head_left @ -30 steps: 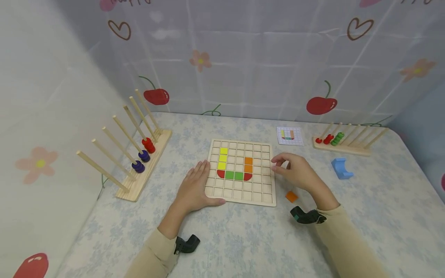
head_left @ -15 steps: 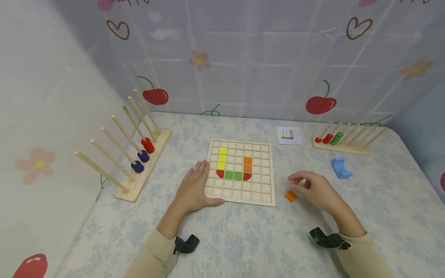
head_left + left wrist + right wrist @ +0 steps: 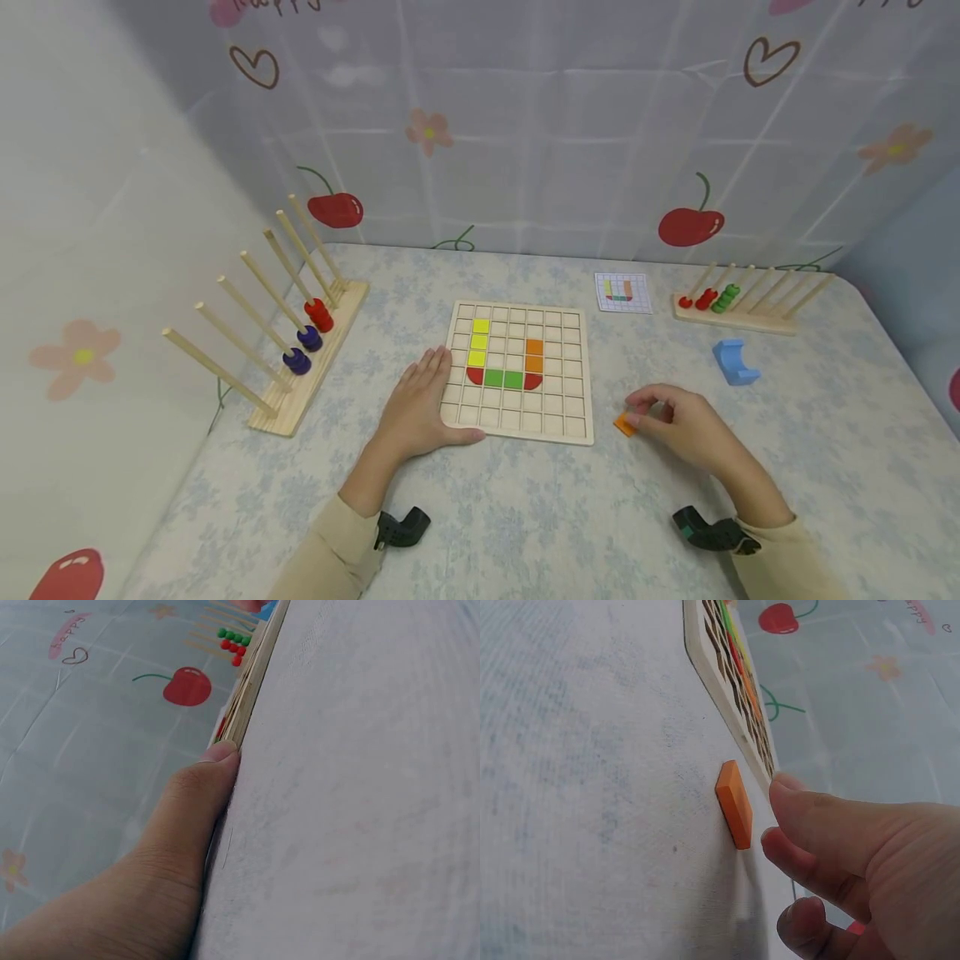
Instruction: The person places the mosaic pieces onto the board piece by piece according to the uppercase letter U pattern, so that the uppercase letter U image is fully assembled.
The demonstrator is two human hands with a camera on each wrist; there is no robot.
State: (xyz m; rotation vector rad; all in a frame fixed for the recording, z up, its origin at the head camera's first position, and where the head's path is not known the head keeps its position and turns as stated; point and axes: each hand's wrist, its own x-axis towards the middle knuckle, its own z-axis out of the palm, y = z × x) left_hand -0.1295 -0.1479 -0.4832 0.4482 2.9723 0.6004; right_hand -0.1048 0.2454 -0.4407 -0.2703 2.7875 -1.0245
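A square wooden grid board (image 3: 562, 400) lies flat on the table, with yellow tiles (image 3: 478, 342), green tiles (image 3: 503, 378), red rounded tiles (image 3: 533, 381) and orange tiles (image 3: 534, 356) set in a U shape. My left hand (image 3: 420, 404) rests with fingers straight at the board's left edge, its thumb along the front edge. A loose orange square tile (image 3: 735, 806) lies on the table right of the board. Over it hovers my right hand (image 3: 690, 425), thumb and fingers loosely bent; the right wrist view shows a gap between fingertips and tile.
A pattern card (image 3: 624, 293) lies behind the board. A large peg rack (image 3: 330, 354) with blue and red rings stands left, a smaller bead rack (image 3: 750, 318) back right. A blue curved block (image 3: 735, 362) sits in front of that smaller rack.
My right hand has moved from the board's right edge, rightward and toward me, down to the loose orange tile. My left hand has stayed at the board.
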